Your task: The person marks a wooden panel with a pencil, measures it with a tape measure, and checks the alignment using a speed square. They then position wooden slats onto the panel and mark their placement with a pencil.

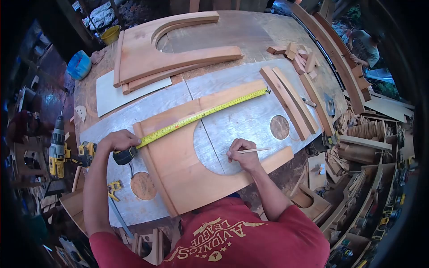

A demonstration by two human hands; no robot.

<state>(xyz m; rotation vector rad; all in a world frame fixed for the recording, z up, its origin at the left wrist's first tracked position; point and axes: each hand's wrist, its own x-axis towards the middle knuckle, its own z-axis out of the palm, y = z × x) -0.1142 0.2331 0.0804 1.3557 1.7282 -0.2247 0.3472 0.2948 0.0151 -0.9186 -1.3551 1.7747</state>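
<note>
A U-shaped wooden panel (178,174) lies on the grey sheet, its curved cutout facing right. Along its far arm stretches a yellow tape measure (201,116), its hooked end near the arm's right tip. My left hand (123,140) is closed on the tape near its black case (124,155), by the panel's left edge. Over the cutout, my right hand (241,154) is closed around a thin pencil (254,151) pointing to the right.
Another U-shaped panel (138,49) lies at the back left. Wooden strips (286,102) and small offcuts (301,56) are on the right. Cordless drills (58,147) stand at the left, a yellow clamp (114,190) nearer. Another person (366,49) is at the far right.
</note>
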